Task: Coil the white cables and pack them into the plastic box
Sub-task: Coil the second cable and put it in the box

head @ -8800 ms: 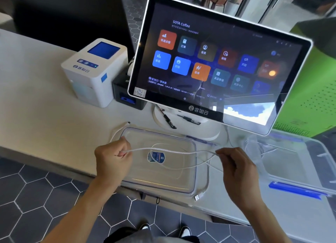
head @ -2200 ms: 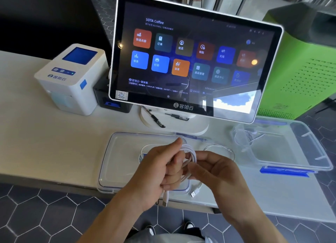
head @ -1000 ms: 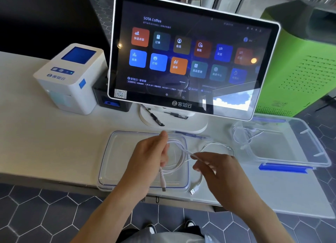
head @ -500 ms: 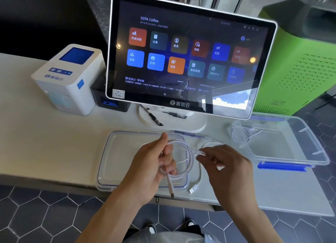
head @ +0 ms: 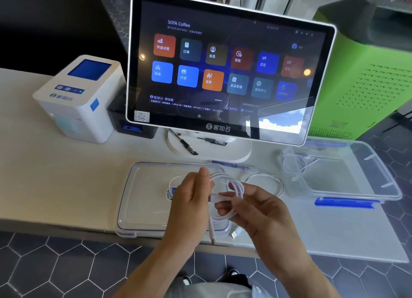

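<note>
Item, counter at its near edge, left to right. White box-shaped receipt printer (head: pixel 82 97) and large touchscreen terminal on a white round stand (head: pixel 225 70): back of the counter, well clear of the work. Clear flat plastic lid (head: pixel 142 199): lying at the counter's front edge, directly beneath the hands. Left hand (head: pixel 191 199): thumb up, fingers curled round the thin white USB cable (head: pixel 231 186), which half a second ago stretched loose between the hands and is now gathered into several tight loops; one plug hangs below, over the counter edge. Right hand (head: pixel 256 206): fingers hooked into the same coil, the two hands now close together. Coiling of this cable looks nearly finished. Second thin white cable (head: pixel 265 179): loose ring on the counter, just right of the hands. Clear rectangular plastic box with blue clip (head: pixel 361 193): open, further right, one coil already inside; the path to it appears unobstructed.
</note>
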